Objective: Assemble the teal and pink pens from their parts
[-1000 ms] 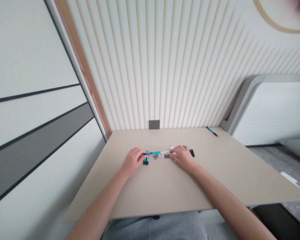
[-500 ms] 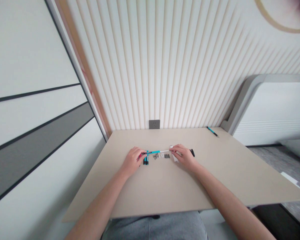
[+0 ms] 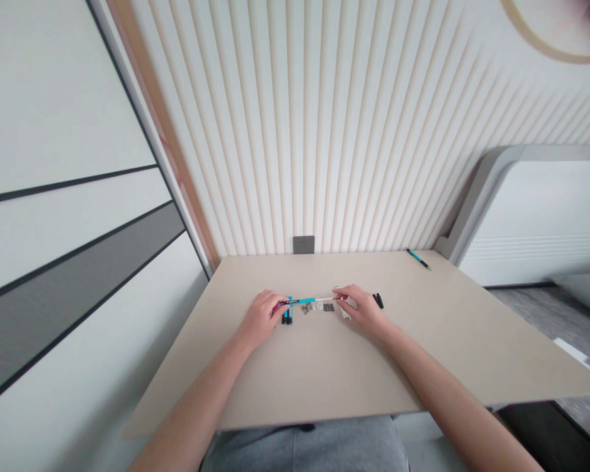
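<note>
A blue pen barrel [image 3: 303, 301] with a dark end lies level above the table, and my left hand [image 3: 264, 315] is closed on that dark end. From its right end runs a thin white pen refill [image 3: 324, 299]. My right hand [image 3: 361, 308] pinches the refill's far end between thumb and fingers. Below the barrel are small grey parts [image 3: 307, 307], small clear parts [image 3: 318, 306] and dark parts [image 3: 328, 307]. Blue and black pen barrels [image 3: 287, 318] lie beside my left fingers. White thin pieces [image 3: 345, 314] are partly hidden under my right hand.
Black pieces [image 3: 378, 301] lie just right of my right hand. A finished-looking blue and black pen [image 3: 417, 259] rests at the table's back right. The beige table [image 3: 314, 373] meets a ribbed wall with a grey socket [image 3: 303, 244].
My right hand and the refill's end have shifted very slightly. The left hand keeps its hold on the barrel.
</note>
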The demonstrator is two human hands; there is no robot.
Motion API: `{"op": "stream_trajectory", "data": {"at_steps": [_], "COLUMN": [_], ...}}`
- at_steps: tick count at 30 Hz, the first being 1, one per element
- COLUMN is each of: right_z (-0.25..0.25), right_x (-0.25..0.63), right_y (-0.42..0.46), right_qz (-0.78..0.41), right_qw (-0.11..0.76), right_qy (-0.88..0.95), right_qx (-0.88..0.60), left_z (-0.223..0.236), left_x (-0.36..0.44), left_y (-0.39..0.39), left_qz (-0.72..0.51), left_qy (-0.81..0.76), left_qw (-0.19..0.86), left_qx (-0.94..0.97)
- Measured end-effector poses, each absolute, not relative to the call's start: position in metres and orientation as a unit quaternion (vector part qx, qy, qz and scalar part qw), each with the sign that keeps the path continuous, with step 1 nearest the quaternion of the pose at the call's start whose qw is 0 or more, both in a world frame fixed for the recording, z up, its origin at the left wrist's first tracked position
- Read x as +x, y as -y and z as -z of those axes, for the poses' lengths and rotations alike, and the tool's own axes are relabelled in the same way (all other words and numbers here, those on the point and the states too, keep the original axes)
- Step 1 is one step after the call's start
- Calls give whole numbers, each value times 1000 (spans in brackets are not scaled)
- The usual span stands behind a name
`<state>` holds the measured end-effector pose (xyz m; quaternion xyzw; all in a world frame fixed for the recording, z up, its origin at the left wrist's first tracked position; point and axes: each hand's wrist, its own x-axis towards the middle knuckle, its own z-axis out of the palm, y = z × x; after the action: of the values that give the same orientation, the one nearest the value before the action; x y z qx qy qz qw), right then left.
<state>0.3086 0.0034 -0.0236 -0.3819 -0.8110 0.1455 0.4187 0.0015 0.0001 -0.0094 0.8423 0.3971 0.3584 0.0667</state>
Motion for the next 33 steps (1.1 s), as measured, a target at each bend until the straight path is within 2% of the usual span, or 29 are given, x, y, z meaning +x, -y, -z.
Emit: {"op": "stream_trajectory", "data": {"at_steps": [18,22,27,30,33], "right_z": [17,15,20,23,24], "right_x": [301,314,349,359,357], "right_y": [6,-1,-13,-13,-11], "right_qz": [-134,-65,26,30,25], "right_qw": [370,374,277,227,213], "right_qy": [838,806,759,761,772], "right_qx": [-378,-455,-588,-607,-599], "left_z": [12,10,9,9,9], "left_x": [3,3,3,3,3], "left_y": [1,0,1,1,1], "left_qz": [-334,-347,-359,-359,-359], "left_qy": [-363,-380,-393,-394,-391], "left_qw": [97,99,95,94,94], "left_qx": [864,851,841,841,842]}}
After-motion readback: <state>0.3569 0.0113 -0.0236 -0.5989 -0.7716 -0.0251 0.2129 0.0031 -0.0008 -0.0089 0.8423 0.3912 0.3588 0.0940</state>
